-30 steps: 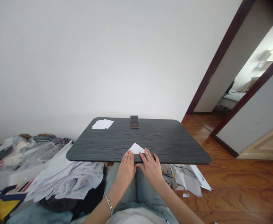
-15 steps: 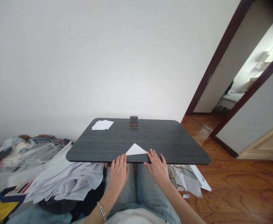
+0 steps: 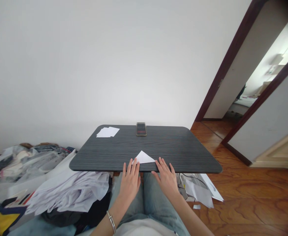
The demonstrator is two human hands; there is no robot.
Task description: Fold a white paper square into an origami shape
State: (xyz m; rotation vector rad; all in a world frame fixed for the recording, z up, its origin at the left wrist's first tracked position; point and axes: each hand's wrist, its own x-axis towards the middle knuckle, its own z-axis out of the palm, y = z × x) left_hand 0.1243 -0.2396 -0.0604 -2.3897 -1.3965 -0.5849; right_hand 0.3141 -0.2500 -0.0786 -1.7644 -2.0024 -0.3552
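Observation:
A white sheet of paper folded into a triangle (image 3: 144, 157) lies flat near the front edge of the dark table, its point facing away from me. My left hand (image 3: 131, 178) has its fingers stretched out, with the tips resting on the paper's left corner and lower edge. At the opposite corner, the fingertips of my right hand (image 3: 166, 175) touch the paper, and its fingers are spread. Neither hand is closed around anything. The left fingertips cover the paper's left corner.
Several white paper sheets (image 3: 108, 132) lie at the table's back left. A phone (image 3: 141, 129) stands at the back middle of the dark table (image 3: 178, 147). Piled clothes (image 3: 70, 190) are on the left; loose papers (image 3: 200, 193) and cables sit below on the right.
My left hand has slid right and slightly forward, from the paper's left corner onto its lower edge. The right hand and the folded paper have stayed in place.

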